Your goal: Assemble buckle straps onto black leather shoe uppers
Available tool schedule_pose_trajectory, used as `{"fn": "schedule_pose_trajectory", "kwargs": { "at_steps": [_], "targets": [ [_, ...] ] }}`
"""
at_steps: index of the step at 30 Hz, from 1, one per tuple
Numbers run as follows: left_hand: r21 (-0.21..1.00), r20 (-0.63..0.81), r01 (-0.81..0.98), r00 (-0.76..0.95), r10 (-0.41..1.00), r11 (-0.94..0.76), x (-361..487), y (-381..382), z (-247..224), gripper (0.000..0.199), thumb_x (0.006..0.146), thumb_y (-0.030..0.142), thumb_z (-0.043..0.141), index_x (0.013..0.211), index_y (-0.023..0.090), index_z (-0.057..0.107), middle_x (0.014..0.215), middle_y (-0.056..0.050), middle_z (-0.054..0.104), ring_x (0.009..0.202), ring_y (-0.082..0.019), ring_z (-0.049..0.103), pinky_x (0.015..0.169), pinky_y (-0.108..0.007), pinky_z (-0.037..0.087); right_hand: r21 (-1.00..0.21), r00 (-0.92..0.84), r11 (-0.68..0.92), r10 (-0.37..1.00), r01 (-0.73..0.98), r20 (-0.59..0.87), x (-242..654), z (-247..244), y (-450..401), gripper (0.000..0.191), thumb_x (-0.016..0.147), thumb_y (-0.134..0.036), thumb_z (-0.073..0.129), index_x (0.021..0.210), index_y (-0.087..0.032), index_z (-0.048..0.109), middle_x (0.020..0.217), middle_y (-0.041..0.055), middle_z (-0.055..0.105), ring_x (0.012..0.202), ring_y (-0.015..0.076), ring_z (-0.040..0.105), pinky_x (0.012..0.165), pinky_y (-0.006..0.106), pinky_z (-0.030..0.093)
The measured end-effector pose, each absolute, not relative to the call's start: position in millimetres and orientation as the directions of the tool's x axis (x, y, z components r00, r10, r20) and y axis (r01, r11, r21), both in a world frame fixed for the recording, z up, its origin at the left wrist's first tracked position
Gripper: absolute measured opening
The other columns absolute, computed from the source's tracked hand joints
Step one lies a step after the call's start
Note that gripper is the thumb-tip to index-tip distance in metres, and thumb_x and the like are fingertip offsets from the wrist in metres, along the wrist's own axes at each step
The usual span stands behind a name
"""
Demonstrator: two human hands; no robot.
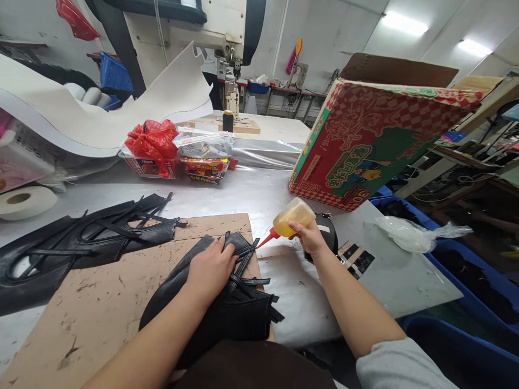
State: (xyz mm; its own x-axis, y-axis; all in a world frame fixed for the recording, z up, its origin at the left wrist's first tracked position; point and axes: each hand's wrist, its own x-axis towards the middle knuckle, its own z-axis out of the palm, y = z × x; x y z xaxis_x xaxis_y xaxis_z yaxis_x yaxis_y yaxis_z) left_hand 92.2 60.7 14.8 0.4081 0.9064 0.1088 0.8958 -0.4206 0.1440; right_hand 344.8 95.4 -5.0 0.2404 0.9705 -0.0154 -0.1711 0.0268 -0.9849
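Note:
A squeeze bottle of yellowish glue (292, 216) with a red nozzle is gripped in my right hand (307, 235). It is tilted, and its tip points down at a strap end near the edge of a black leather shoe upper (239, 319). My left hand (213, 263) lies on that upper with its fingers pressed down on the straps, holding it against a tan board (101, 319). Several strap ends stick out past the board's right edge. More black strappy uppers (93, 232) lie to the left, partly on the board.
A red patterned carton (365, 140) stands at the back right, beside a black round container (326, 232). Snack packs (205, 156) and a red plastic bag (152, 143) sit at the back. A sewing machine (194, 32) rises behind; blue bins (470, 270) line the right.

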Motion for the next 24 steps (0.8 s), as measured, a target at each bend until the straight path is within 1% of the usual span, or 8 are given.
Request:
{"fn": "schedule_pose_trajectory", "kwargs": {
  "at_steps": [3,7,10,13,15,18,20,24],
  "targets": [
    [0.153,0.083,0.9,0.4,0.913,-0.408,90,64,17,0.019,0.087,0.025,0.05,0.097,0.017,0.065,0.122,-0.015,0.06,0.11,-0.029,0.058,0.084,-0.04,0.051,-0.98,0.285,0.045,0.958,-0.193,-0.013,349,-3,86,0.049,0.04,-0.041,0.084,0.075,-0.018,0.058,0.064,0.0,0.06,0.054,0.0165,0.056,0.034,0.022,0.043],
    [0.158,0.046,0.898,0.409,0.912,-0.41,71,66,34,0.03,0.085,0.025,0.054,0.113,0.015,0.059,0.125,-0.013,0.059,0.113,-0.026,0.056,0.091,-0.036,0.047,-0.961,0.396,0.114,0.918,-0.253,0.005,357,-2,59,0.049,0.043,-0.044,0.083,0.079,-0.02,0.059,0.067,-0.0004,0.061,0.055,0.0161,0.057,0.035,0.022,0.044],
    [0.109,-0.023,0.925,0.369,0.929,-0.365,44,56,52,0.043,0.082,0.033,0.057,0.12,0.013,0.054,0.118,-0.014,0.063,0.108,-0.03,0.058,0.091,-0.041,0.045,-0.939,0.466,0.173,0.885,-0.299,0.015,365,-3,28,0.049,0.05,-0.052,0.078,0.084,-0.022,0.059,0.071,0.0003,0.062,0.054,0.0161,0.058,0.036,0.023,0.044],
    [-0.012,-0.156,0.973,0.227,0.961,-0.231,18,35,61,0.055,0.074,0.049,0.061,0.113,0.01,0.058,0.105,-0.018,0.067,0.098,-0.037,0.06,0.082,-0.048,0.046,-0.889,0.535,0.219,0.844,-0.402,-0.034,370,-4,-4,0.049,0.052,-0.056,0.076,0.086,-0.024,0.061,0.077,0.0022,0.064,0.057,0.0171,0.06,0.036,0.022,0.043],
    [-0.024,-0.184,0.986,0.159,0.97,-0.166,5,19,59,0.058,0.069,0.053,0.064,0.105,0.008,0.061,0.103,-0.02,0.065,0.099,-0.039,0.058,0.082,-0.049,0.044,-0.834,0.58,0.24,0.807,-0.497,-0.113,368,-4,-21,0.05,0.047,-0.055,0.079,0.084,-0.025,0.063,0.079,0.0016,0.065,0.058,0.016,0.059,0.036,0.021,0.043],
    [0.191,-0.115,0.978,0.107,0.988,-0.084,-4,1,47,0.054,0.064,0.046,0.07,0.101,0.008,0.059,0.106,-0.021,0.06,0.103,-0.039,0.053,0.088,-0.05,0.04,-0.774,0.614,0.255,0.761,-0.58,-0.21,360,-3,-37,0.058,0.036,-0.053,0.083,0.086,-0.028,0.066,0.082,-0.0003,0.063,0.056,0.0119,0.055,0.034,0.018,0.042],
    [0.346,-0.066,0.938,0.059,0.996,-0.033,-6,-6,38,0.049,0.061,0.039,0.073,0.098,0.011,0.057,0.104,-0.018,0.06,0.102,-0.037,0.053,0.089,-0.048,0.039,-0.755,0.614,0.249,0.751,-0.606,-0.245,352,-1,-43,0.063,0.03,-0.052,0.085,0.086,-0.03,0.067,0.089,0.0002,0.062,0.053,0.0096,0.051,0.033,0.018,0.04],
    [0.494,-0.024,0.869,-0.022,0.999,0.031,-10,-13,27,0.044,0.058,0.027,0.076,0.095,0.017,0.053,0.102,-0.009,0.056,0.102,-0.027,0.053,0.09,-0.039,0.042,-0.748,0.589,0.226,0.765,-0.624,-0.261,335,10,-49,0.062,0.024,-0.051,0.086,0.082,-0.035,0.07,0.112,0.0039,0.058,0.051,0.0082,0.046,0.03,0.019,0.035]
  ]
}}
